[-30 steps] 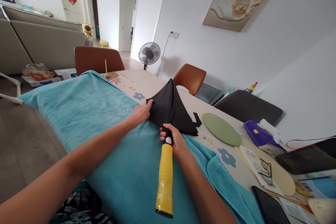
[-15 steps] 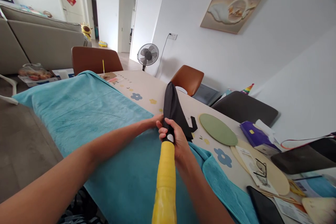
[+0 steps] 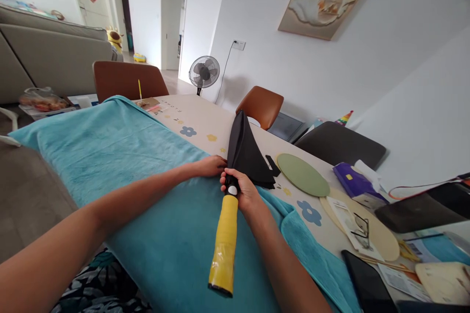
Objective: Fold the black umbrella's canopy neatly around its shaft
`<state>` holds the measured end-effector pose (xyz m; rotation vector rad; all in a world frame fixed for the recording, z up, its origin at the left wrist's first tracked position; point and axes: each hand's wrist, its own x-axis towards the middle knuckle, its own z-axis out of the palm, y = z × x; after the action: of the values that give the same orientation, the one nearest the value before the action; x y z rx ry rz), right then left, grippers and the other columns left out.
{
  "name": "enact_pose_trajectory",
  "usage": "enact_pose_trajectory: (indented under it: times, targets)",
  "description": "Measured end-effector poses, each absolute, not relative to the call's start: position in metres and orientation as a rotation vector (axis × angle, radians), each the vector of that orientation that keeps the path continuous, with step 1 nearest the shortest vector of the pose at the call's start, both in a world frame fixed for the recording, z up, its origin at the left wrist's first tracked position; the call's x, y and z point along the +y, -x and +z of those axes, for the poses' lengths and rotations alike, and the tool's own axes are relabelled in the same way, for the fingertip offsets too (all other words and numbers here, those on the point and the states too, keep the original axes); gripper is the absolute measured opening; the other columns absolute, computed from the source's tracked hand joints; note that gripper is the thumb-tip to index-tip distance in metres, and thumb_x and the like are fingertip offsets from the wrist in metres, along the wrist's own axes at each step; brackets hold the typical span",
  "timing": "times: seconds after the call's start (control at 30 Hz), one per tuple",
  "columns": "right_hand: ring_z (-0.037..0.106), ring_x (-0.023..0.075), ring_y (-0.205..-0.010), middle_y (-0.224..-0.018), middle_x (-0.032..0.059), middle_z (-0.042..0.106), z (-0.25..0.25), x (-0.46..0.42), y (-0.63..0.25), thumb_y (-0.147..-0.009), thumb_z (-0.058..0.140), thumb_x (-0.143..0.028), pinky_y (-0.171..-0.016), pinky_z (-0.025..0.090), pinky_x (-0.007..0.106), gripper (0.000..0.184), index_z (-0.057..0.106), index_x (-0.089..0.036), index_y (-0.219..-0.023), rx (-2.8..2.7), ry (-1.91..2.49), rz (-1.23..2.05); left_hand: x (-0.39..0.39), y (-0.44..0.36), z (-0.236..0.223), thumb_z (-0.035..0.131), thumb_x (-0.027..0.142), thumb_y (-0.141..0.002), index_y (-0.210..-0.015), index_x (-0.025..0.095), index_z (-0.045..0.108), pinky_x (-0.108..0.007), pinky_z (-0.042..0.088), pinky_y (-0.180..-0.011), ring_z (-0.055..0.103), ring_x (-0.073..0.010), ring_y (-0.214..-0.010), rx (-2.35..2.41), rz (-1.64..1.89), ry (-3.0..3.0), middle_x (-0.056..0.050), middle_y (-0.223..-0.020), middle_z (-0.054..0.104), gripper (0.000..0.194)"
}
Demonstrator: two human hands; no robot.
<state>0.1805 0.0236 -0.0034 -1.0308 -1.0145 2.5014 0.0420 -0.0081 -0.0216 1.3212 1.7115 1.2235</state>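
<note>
Sofa (image 3: 55,58): grey, far left; knotted plastic bag (image 3: 44,100) on the near side of it.
Blanket (image 3: 91,146): teal, spread over the near-left part of the tabletop (image 3: 198,112); ran on rightward under both forearms.
Left chair (image 3: 130,80): brown, beyond the blanket's far edge.
Fan (image 3: 204,72): black, past the tabletop, near the wall.
Left hand (image 3: 210,165): low over the blanket, fingertips at the canopy's left edge; partly hidden there, couldn't tell if it pinched the cloth.
Umbrella (image 3: 246,151): mid-view, between the hands; black canopy loosely folded, tip pointing away, cloth fanned out to the right; yellow handle (image 3: 223,244) pointed back at the wearer, above the blanket.
Right hand (image 3: 243,190): wrapped firmly round the umbrella's black shaft, just above the white button (image 3: 232,190); clear of the yellow grip.
Strap (image 3: 272,166): black, at the canopy's right side, near the green mat.
Green mat (image 3: 303,174): oval in view, flat on the tabletop; dark chair (image 3: 341,144) behind.
Right-end clutter: purple packet (image 3: 354,183), glasses (image 3: 362,232), phone (image 3: 367,281), dark bag (image 3: 422,210); phone nearest the wearer.
</note>
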Motion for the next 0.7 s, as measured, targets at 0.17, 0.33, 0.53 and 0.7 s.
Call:
enact_pose_trajectory:
  times: [0.17,0.33,0.53,0.7]
  targets:
    - [0.046,0.0079,-0.037,-0.046,-0.0002,0.052,-0.019,0.025,-0.175,-0.075,0.053,-0.016,-0.036,0.042,0.019,0.013,0.051,-0.011,-0.064,-1.092,1.153,2.481,-0.006,-0.014,-0.026,0.053,0.019,-0.074,-0.076,0.011,0.058,-0.029,0.048,-0.075,0.060,-0.0170,-0.076,1.557,1.419,-0.744,-0.009,-0.080,0.064,0.010]
    - [0.045,0.0076,-0.038,-0.045,-0.0010,0.049,-0.011,0.011,-0.173,-0.076,0.055,-0.019,-0.038,0.042,0.020,0.017,0.049,-0.012,-0.062,-1.078,1.157,2.465,0.007,-0.038,-0.022,0.044,0.030,-0.084,-0.072,0.010,0.054,-0.025,0.049,-0.066,0.058,-0.0134,-0.061,1.251,1.411,-0.462,-0.008,-0.066,0.059,0.025]
    - [0.048,0.0099,-0.043,-0.053,-0.0001,0.053,-0.008,-0.015,-0.169,-0.073,0.060,-0.025,-0.040,0.045,0.024,0.016,0.053,-0.012,-0.068,-1.038,1.087,2.452,0.022,-0.053,-0.027,0.048,0.042,-0.080,-0.076,0.012,0.058,-0.024,0.048,-0.058,0.056,-0.0149,-0.056,1.225,1.461,-0.318,-0.007,-0.063,0.062,0.031]
    - [0.052,0.0116,-0.050,-0.057,0.0013,0.055,-0.009,-0.022,-0.167,-0.075,0.057,-0.027,-0.056,0.053,0.033,0.017,0.054,-0.011,-0.070,-0.881,0.922,2.582,0.008,-0.051,-0.021,0.055,0.044,-0.075,-0.081,0.011,0.059,-0.025,0.050,-0.057,0.057,-0.0151,-0.052,1.027,1.350,-0.195,-0.004,-0.057,0.061,0.033]
